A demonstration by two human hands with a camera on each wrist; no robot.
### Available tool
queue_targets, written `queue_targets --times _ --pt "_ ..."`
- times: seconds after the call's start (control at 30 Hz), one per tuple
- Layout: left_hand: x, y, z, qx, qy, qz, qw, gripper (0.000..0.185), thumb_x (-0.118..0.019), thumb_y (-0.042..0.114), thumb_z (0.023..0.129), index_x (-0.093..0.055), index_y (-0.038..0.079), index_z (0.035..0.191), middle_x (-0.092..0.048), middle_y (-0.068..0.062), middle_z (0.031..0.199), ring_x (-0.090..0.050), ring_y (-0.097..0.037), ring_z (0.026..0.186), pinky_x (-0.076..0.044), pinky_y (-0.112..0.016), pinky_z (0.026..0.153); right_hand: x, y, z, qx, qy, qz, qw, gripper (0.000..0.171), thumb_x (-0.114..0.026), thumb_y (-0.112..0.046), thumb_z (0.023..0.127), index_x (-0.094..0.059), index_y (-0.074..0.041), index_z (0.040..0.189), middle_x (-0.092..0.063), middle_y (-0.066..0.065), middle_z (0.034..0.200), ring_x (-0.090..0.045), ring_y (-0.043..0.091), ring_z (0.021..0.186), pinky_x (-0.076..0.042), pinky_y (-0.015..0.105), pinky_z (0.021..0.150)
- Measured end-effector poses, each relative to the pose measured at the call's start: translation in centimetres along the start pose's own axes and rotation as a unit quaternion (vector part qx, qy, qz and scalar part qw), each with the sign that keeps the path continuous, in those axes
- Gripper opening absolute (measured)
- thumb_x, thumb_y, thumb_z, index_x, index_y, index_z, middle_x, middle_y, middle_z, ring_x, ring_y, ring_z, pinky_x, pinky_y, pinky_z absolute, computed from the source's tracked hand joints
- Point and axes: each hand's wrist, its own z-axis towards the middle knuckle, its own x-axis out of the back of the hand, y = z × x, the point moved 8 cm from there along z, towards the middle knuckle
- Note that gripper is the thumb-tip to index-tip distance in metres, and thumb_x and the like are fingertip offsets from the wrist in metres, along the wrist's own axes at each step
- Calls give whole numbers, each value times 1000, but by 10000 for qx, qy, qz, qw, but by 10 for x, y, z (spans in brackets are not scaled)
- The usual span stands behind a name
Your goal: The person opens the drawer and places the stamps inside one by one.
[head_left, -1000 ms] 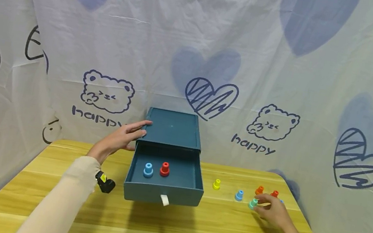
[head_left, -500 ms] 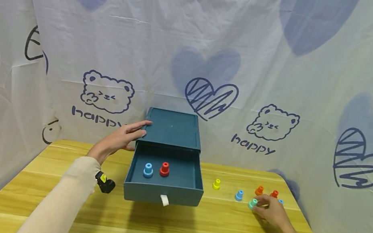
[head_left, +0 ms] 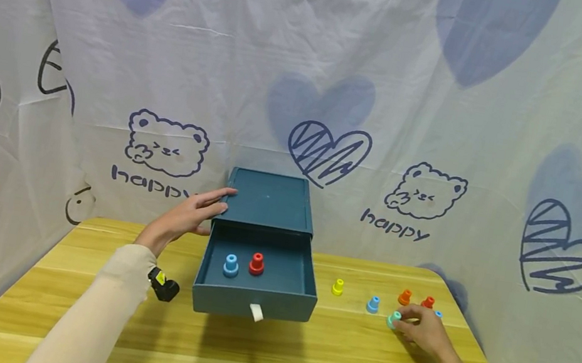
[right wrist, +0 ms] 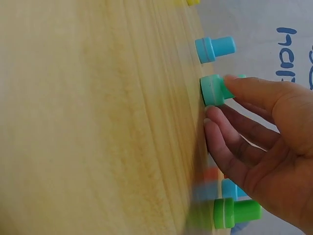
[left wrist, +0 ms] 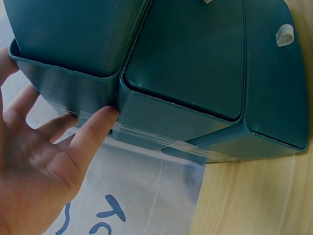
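Head view: left hand, fingers straight, rests on the drawer box at its left edge; right hand pinches a teal peg near the tabletop's right edge. Left wrist view: fingers flat against the box. Right wrist view: fingers pinch the upright peg; bare tabletop on its left.

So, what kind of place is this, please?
Probably a staged recording corner, not a lived-in room. A printed bedsheet with bears and hearts is hung as a backdrop around a wooden table. On it stand only a blue drawer box and small coloured pegs.
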Motion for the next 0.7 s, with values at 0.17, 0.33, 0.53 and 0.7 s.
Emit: queue_targets --times 0.17,0.33,0.53,0.7 --pt "0 0 0 21 27 19 10000 60 -49 40 109 -32 23 163 -14 -17 174 -20 -50 156 -39 -73 111 -1 -5 -2 38 -93 50 9999 29 -77 -14 93 -68 5 112 -70 25 114 -73 24 91 -63 31 67" --pt "0 0 0 18 24 48 10000 60 -49 40 109 -31 23 163 -14 -17 174 -20 -50 156 -39 -73 111 -3 -13 -4 55 -303 242 9992 33 -77 -14 93 -66 7 117 -70 25 115 -72 21 87 -64 32 69" --pt "0 0 0 11 12 40 10000 60 -49 40 109 -31 23 163 -15 -16 174 -20 -50 156 -39 -73 111 2 -39 -5 330 -353 75 9988 33 -76 -14 93 -67 7 117 -71 26 114 -73 25 80 -63 34 66" --pt "-1 0 0 -18 13 32 10000 60 -49 39 109 -31 23 163 -15 -17 174 -20 -50 156 -39 -73 110 9 -64 -6 631 -326 -173 9973 29 -76 -17 94 -70 3 115 -74 21 112 -73 23 91 -63 30 69"
